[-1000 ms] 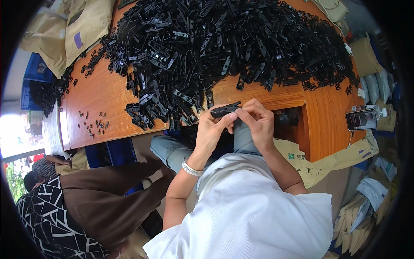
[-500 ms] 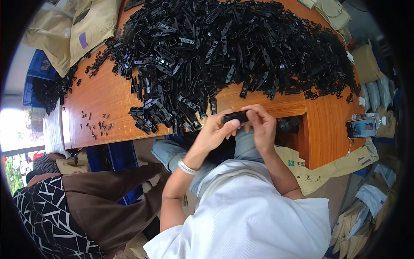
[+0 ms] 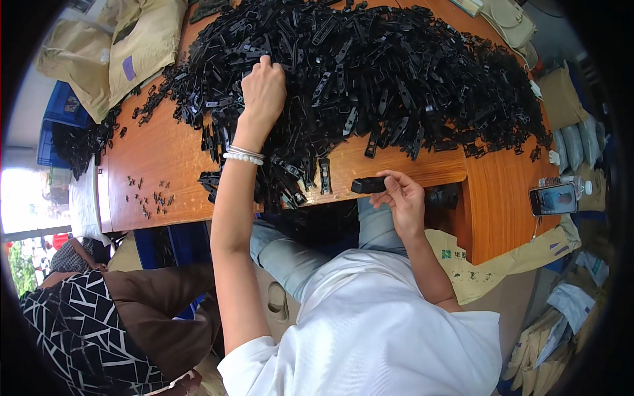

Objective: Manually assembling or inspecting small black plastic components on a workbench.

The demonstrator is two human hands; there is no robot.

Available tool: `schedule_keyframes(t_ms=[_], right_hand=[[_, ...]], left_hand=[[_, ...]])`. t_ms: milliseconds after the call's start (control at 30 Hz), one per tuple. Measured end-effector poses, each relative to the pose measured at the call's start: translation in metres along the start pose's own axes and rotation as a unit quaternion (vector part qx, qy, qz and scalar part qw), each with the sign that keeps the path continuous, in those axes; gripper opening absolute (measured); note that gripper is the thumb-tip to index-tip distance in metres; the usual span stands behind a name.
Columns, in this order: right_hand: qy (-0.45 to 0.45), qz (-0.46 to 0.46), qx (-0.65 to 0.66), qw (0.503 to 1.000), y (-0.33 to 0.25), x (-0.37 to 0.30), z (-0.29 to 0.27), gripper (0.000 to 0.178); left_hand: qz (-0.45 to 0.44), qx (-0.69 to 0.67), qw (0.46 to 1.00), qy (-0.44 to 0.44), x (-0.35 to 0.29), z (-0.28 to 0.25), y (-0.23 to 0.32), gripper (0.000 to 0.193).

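A large heap of black plastic clip-like parts [image 3: 370, 72] covers the far part of the wooden table. My left hand [image 3: 264, 92], with bracelets on its wrist, reaches into the left side of the heap. Its fingers are curled down among the parts, and whatever they grip is hidden. Over my lap at the table's front edge, my right hand [image 3: 404, 201] pinches a black plastic piece [image 3: 368, 185] between thumb and fingers. One single long black part [image 3: 325, 175] lies on the wood near the front edge, between my hands.
Small dark pieces [image 3: 152, 197] lie scattered at the table's left. Paper sacks [image 3: 142, 56] stand at the far left, and a phone [image 3: 553, 199] leans at the right edge beside a clear bottle [image 3: 584, 186]. Another person [image 3: 86, 323] is close on my left.
My left hand has let go of the black piece and moved far left onto the heap. My right hand keeps the piece near the same spot. The person at left has shifted.
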State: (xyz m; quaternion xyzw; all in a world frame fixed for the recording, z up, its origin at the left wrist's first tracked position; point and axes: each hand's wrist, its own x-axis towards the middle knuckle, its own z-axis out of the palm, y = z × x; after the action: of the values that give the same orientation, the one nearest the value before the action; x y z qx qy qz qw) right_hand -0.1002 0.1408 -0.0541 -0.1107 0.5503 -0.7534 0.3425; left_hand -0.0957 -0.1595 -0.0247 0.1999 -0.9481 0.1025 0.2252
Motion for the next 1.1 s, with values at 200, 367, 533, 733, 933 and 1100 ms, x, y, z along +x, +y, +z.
schedule_keyframes(t_ms=[200, 367, 533, 733, 933, 1100], right_hand=[[-0.024, 0.008, 0.004, 1.0, 0.0, 0.0, 0.002, 0.024], [-0.02, 0.014, 0.023, 0.999, 0.003, 0.0, 0.0, 0.024], [-0.037, 0.018, 0.039, 0.998, 0.007, 0.001, 0.006, 0.025], [-0.029, 0.008, 0.051, 0.998, 0.005, 0.002, 0.002, 0.025], [-0.11, -0.083, -0.066, 0.988, -0.021, 0.003, 0.022, 0.027], [-0.088, -0.202, -0.228, 0.948, -0.031, -0.003, 0.036, 0.029]], left_hand=[[0.104, -0.087, 0.99, -0.035, 0.002, -0.015, -0.019, 0.018], [0.002, -0.238, 0.971, -0.005, -0.017, -0.025, -0.021, 0.019], [-0.191, -0.571, 0.785, 0.143, -0.035, -0.005, -0.022, 0.014], [-0.288, -0.785, 0.537, 0.111, -0.055, -0.043, 0.0, 0.018], [-0.324, -0.806, 0.483, -0.109, -0.109, -0.071, 0.063, 0.013], [-0.258, -0.698, 0.626, -0.234, -0.123, -0.1, 0.075, 0.029]])
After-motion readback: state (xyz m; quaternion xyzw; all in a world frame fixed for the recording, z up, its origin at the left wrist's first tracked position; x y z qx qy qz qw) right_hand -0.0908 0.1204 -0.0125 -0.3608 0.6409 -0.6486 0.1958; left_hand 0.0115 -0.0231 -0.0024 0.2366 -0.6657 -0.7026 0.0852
